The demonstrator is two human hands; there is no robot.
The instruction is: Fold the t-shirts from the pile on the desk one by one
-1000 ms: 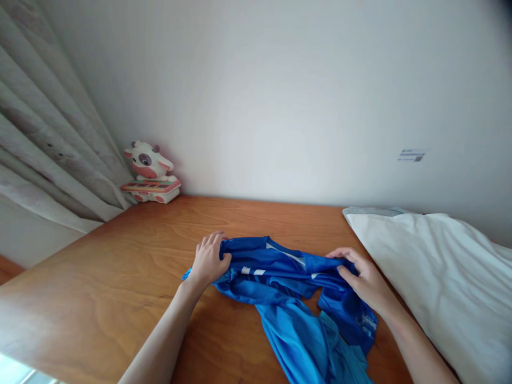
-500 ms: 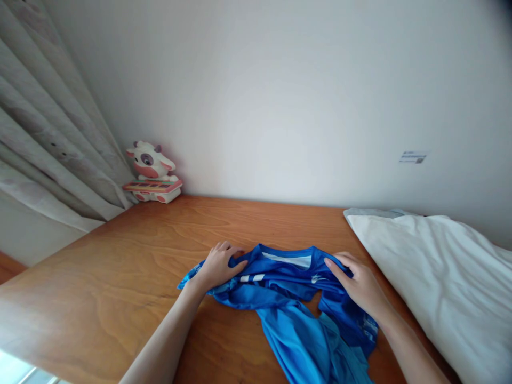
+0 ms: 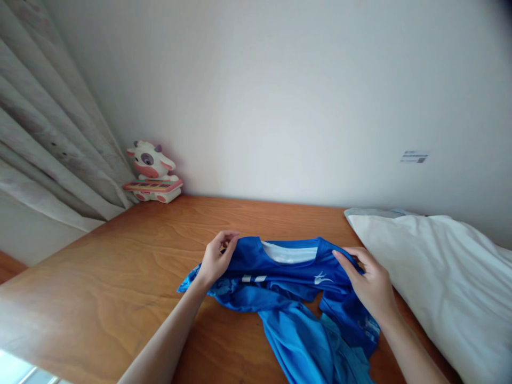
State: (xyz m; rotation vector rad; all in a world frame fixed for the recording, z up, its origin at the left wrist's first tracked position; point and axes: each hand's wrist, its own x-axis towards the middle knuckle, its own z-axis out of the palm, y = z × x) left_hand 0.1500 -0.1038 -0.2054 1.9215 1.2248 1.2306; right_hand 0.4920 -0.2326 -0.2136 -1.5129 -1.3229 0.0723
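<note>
A blue sports T-shirt (image 3: 290,272) lies rumpled on the wooden table, its neckline at the far side and its lighter blue lower part bunched toward me. White marks show on its chest. My left hand (image 3: 216,258) pinches the shoulder at the left of the collar between thumb and fingers. At the opposite shoulder, my right hand (image 3: 370,282) is closed on the fabric, thumb on top. The collar is stretched between the two hands, and its pale inner back shows. The sleeves hang down beside each hand.
A cow-shaped toy keyboard (image 3: 154,173) stands at the back left corner of the wooden table (image 3: 100,288), beside a pale curtain (image 3: 52,122). White bedding or cloth (image 3: 444,266) lies along the right side. Behind is a white wall (image 3: 280,96) with a small label (image 3: 414,157).
Both hands have drawn slightly apart and up, pulling the collar wider and lifting the shoulders. The chest front is now flatter, and the neck opening shows more.
</note>
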